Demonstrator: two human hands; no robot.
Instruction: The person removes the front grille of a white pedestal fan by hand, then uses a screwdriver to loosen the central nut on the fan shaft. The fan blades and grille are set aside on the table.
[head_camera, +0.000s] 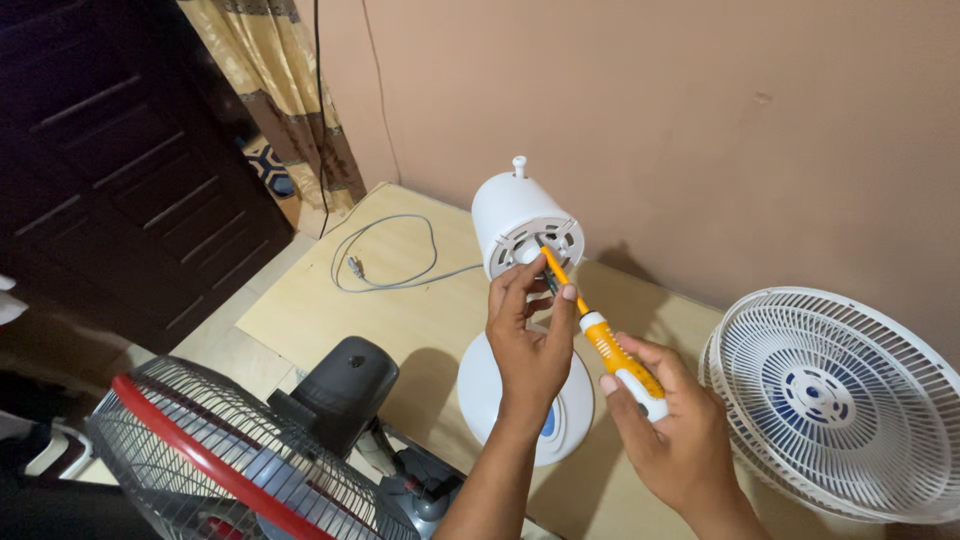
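Note:
A white fan motor housing (512, 215) stands on its round white base (478, 385) on a light wooden table (400, 310), with no grille or blades on it. My right hand (668, 425) grips the orange and white handle of a screwdriver (610, 348), whose tip rests at the front face of the housing. My left hand (530, 335) is pinched around the screwdriver's shaft, just below the housing.
A white fan grille (835, 400) leans at the right against the pink wall. A grey power cord (385, 255) lies coiled at the back left of the table. Another fan with a grey wire grille, red rim (215, 465) and dark motor (345, 385) stands at the front left.

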